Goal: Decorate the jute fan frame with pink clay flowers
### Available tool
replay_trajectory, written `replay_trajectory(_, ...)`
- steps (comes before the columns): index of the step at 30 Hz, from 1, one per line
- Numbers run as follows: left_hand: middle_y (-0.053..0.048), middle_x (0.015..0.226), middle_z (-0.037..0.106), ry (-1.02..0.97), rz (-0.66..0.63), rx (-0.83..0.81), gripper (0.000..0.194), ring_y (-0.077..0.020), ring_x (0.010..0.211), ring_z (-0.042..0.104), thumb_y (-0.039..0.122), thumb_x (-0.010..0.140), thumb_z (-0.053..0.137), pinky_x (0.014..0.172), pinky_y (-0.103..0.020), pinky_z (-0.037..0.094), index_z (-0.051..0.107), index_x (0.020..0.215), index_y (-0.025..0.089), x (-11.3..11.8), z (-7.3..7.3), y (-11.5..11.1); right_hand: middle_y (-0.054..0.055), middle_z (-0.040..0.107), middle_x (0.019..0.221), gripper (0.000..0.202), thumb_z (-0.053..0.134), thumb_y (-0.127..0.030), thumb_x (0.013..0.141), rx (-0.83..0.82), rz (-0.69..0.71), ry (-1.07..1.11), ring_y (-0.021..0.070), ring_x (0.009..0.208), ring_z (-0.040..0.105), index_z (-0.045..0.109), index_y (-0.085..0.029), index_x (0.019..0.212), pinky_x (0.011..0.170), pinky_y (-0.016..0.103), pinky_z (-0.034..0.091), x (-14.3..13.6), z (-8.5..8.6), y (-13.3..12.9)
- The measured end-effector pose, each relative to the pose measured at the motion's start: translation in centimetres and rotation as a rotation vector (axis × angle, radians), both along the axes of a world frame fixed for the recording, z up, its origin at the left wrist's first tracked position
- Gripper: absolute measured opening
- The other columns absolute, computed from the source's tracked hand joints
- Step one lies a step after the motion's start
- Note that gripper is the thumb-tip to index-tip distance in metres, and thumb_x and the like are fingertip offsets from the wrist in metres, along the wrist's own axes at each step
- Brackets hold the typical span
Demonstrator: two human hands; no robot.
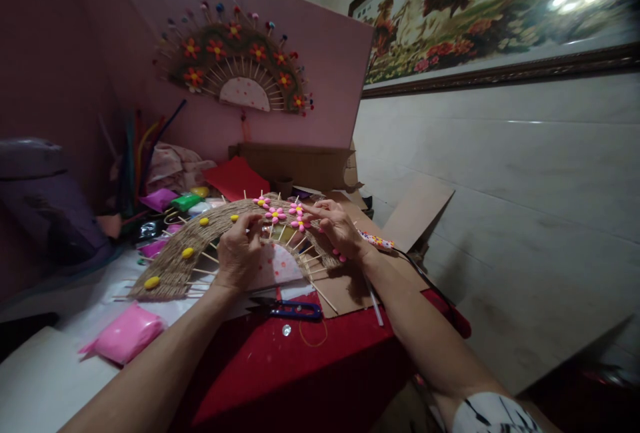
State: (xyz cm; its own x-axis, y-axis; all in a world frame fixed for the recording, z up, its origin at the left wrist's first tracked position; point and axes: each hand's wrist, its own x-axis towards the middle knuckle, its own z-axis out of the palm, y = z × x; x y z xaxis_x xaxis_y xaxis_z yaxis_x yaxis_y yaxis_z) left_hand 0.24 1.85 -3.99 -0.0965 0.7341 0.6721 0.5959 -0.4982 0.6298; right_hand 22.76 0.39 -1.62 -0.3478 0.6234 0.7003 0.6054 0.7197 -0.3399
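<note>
A fan-shaped piece wrapped in brown twine (173, 256), with thin wooden sticks, stands propped in front of me. Pink clay flowers (275, 214) with yellow centres sit on its upper right part, and yellow clay dots (187, 253) on its left part. My left hand (240, 253) is before the fan's middle, fingers pinched together; what they hold, if anything, is hidden. My right hand (333, 225) is at the flowers on the right, index finger stretched out to a pink petal and the other fingers loosely bent. Below the fan's white dotted half-circle (280, 265) lie blue thread snips (295, 310).
A pink clay packet (127, 333) lies at left, with green clay (186, 202) and purple clay (159, 199) packets behind. A finished fan (245, 90) hangs on the pink board. A glue gun (375, 240) rests at right. Red cloth (300, 380) covers the near edge.
</note>
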Motion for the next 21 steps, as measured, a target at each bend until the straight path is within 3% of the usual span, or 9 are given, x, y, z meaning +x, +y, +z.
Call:
replay_trajectory(11,-0.004,0.083,0.072,-0.029,0.020,-0.009,0.023,-0.0179,0.071,0.065,0.030,0.081,0.053,0.064,-0.027,0.043,0.065,0.097,0.020,0.03,-0.05,0.02,0.009,0.072,0.096,0.083,0.016,-0.075,0.082,-0.019,-0.008,0.010,0.0244,0.107,0.048,0.055,-0.020,0.130,0.097,0.046,0.034,0.02,-0.05,-0.08)
replay_trajectory(21,0.000,0.066,0.068,-0.003,0.014,0.019,0.023,-0.0147,0.062,0.061,0.041,0.082,0.055,0.060,-0.024,0.039,0.065,0.081,0.021,0.08,0.43,-0.37,0.009,0.072,0.097,0.081,0.014,-0.074,0.082,-0.017,-0.023,-0.019,0.0242,0.107,0.049,0.053,-0.023,0.131,0.097,0.047,0.033,0.05,0.05,-0.18)
